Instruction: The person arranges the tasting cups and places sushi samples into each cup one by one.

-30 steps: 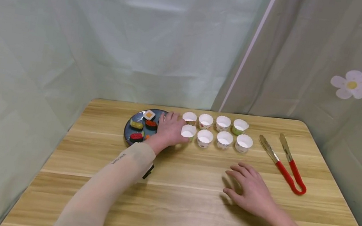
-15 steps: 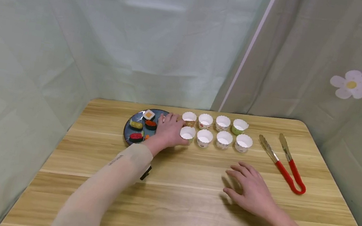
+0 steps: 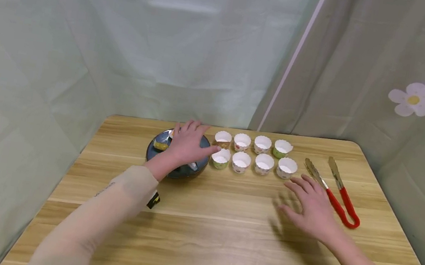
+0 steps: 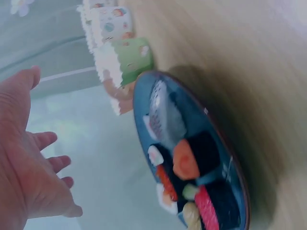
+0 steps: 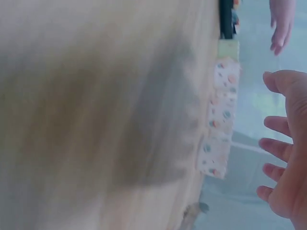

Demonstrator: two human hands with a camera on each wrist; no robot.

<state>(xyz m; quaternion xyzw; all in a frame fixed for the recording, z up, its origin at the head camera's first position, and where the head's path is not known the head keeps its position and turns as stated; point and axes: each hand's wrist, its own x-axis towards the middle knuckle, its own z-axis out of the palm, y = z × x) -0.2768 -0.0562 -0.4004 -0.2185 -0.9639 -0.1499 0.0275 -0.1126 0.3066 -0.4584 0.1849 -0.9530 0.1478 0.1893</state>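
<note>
My left hand [image 3: 187, 143] hovers over the dark blue plate [image 3: 201, 168], fingers spread and thumb pointing toward the paper cups. It holds nothing, and the left wrist view shows a gap between hand and plate. On the plate lie several sushi pieces, among them a silvery fish-skin piece [image 4: 165, 117], an orange-topped piece [image 4: 186, 160] and a red-topped one [image 4: 207, 206]. Beside the thumb stands a green paper cup [image 3: 220, 159], in front of a brown one [image 3: 221, 144]. My right hand [image 3: 312, 211] floats above the table with parted fingers, nearest the red-handled tongs [image 3: 347, 202].
Two rows of white-lined paper cups [image 3: 263, 164] stand to the right of the plate. The wooden table [image 3: 219, 245] has its back edge by a hanging pale curtain [image 3: 193, 46]. The tongs lie spread at the right.
My left hand has risen and shifted left from beside the front-left cup to over the plate. My right hand has moved slightly right and farther away, closer to the tongs.
</note>
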